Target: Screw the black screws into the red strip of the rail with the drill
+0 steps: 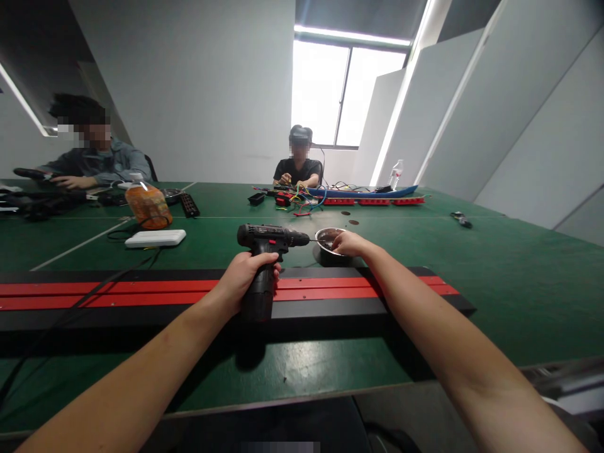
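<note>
One cordless drill sits gripped in left hand fingers; right hand fingers dip into one bowl.

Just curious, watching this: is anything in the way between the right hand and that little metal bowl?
Nothing visible. The right hand is already at the rim of the metal bowl, apparently touching it. The drill, held upright in the left hand, points its bit toward the bowl from the side.

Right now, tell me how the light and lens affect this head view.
Head view: the window is blown out white; the walls bow outward with wide-angle distortion; the drill in the left hand casts a soft shadow on the table; the right hand at the bowl stays sharp.
</note>
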The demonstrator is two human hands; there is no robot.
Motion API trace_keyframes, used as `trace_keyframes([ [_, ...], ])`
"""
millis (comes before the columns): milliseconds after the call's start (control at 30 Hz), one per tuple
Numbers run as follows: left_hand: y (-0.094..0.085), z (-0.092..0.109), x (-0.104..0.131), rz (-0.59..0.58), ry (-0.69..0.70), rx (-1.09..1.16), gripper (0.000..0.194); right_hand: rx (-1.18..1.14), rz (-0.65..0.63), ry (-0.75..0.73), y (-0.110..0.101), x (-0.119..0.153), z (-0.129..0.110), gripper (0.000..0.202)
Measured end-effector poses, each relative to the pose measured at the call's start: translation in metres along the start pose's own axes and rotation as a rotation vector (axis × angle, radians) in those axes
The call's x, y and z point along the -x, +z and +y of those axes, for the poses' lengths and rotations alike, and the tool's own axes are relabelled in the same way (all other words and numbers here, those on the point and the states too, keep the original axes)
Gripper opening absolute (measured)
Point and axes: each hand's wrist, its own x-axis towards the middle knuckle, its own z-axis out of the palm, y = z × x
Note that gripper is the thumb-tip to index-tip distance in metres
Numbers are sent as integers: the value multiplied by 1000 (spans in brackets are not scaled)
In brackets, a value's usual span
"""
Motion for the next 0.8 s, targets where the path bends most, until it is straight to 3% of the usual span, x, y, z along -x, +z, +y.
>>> trace_keyframes([
  [167, 0, -1, -2, -3, -23, 51, 21, 16, -3, 7, 0, 1, -1, 8],
  [300, -1, -1, -2, 9, -24, 44, 22, 43, 70, 30, 0, 5, -4, 9],
  [567, -1, -1, -1, 8, -20, 20, 22, 70, 161, 80, -1, 4, -7, 28],
  [800, 1, 0, 0, -7, -3, 3, 23, -127, 226, 73, -2, 4, -8, 37],
])
